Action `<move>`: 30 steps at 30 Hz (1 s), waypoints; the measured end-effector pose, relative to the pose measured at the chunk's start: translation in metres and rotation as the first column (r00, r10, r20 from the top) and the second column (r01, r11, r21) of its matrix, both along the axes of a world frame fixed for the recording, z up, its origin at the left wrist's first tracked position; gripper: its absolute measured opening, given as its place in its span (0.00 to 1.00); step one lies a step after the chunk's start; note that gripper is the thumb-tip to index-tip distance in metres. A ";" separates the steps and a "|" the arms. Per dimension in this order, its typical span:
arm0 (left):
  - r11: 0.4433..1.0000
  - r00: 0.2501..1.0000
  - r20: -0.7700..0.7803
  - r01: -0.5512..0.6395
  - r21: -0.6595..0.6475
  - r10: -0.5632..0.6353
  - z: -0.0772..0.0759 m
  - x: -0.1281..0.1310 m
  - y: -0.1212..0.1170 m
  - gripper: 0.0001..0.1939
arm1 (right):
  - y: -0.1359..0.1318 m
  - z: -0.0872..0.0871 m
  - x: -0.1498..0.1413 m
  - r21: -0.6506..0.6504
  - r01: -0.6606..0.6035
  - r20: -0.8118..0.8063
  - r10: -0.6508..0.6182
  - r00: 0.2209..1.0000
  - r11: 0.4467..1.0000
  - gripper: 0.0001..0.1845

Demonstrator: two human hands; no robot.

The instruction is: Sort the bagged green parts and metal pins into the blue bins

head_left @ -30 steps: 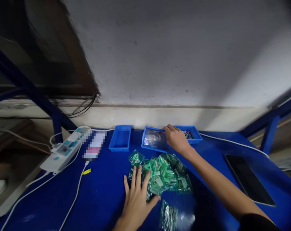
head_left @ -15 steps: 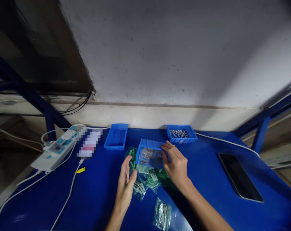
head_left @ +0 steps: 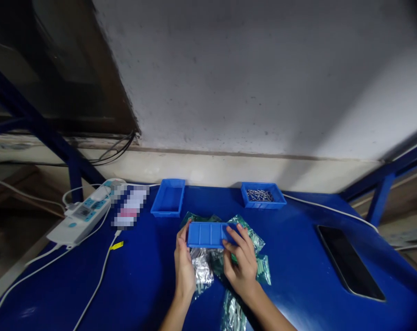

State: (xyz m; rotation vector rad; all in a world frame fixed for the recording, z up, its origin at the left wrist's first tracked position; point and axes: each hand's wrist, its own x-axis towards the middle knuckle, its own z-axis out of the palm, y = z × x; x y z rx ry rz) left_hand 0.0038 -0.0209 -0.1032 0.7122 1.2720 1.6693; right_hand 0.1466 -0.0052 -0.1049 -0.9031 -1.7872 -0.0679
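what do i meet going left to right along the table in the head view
White power strip, left blue tray, tipped blue tray between left hand and right hand, blue tray of metal pieces, dark-screened device.

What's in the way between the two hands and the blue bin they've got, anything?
Nothing visible. The left hand touches the blue plastic bin at its left end, and the right hand's fingers lie directly on its right end.

— We're in what looks like a small workshop here!
— What gives it away for us?
— We spot a blue workbench (head_left: 139,276), a tray (head_left: 263,206) of small metal parts (head_left: 260,196), bagged pieces (head_left: 263,269), and that scuffed wall (head_left: 229,92) behind!
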 end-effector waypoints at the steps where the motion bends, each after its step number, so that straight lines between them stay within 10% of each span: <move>1: 1.000 1.000 0.005 -0.013 0.004 0.013 0.000 0.000 0.000 0.30 | 0.000 0.000 0.000 -0.002 -0.009 0.000 0.009 1.000 1.000 0.16; 10: 0.995 0.981 -0.189 0.052 0.089 -0.034 0.010 -0.014 0.013 0.22 | 0.015 0.017 0.004 -0.025 -0.075 0.000 0.075 0.997 0.997 0.13; 20: 0.931 0.906 -0.335 0.325 0.167 -0.257 0.053 -0.034 0.034 0.32 | 0.045 0.065 0.015 -0.077 -0.208 0.047 0.212 0.976 0.975 0.20; 25: 0.939 0.856 -0.487 0.291 0.182 -0.171 0.061 -0.039 0.028 0.32 | 0.034 0.071 0.010 -0.062 -0.187 0.014 0.188 0.982 0.980 0.20; 30: 0.852 0.791 -0.584 0.169 0.496 0.183 0.068 -0.045 0.023 0.17 | 0.012 0.068 0.006 0.019 -0.200 0.033 0.199 0.979 0.980 0.24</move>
